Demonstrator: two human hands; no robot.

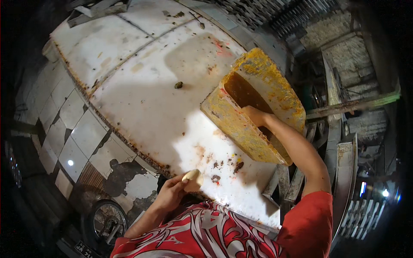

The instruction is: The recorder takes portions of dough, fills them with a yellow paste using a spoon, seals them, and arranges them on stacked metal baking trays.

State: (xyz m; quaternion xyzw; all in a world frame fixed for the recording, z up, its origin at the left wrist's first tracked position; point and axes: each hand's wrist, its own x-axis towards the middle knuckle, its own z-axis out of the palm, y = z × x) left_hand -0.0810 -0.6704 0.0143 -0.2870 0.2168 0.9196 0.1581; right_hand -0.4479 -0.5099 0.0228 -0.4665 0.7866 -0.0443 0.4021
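My left hand (172,192) is near the table's front edge, its fingers and thumb closed on a pale cream, smooth oval piece (190,175) whose kind I cannot make out. My right hand (254,115) reaches into a yellowish rectangular bin (234,122), close to the inner side of its near-left wall. Those fingers are mostly hidden, so I cannot tell whether they grip anything. The bin is tilted on the white worktable (142,107), and yellow-orange residue crusts its walls. Inside, a brownish-orange surface shows.
Dark scraps (178,85) and crumbs lie scattered over the table. Metal channel bars (344,172) stand at the right, beside a wooden beam (352,105). A motorbike wheel (107,218) is at lower left, by broken floor tiles (73,112).
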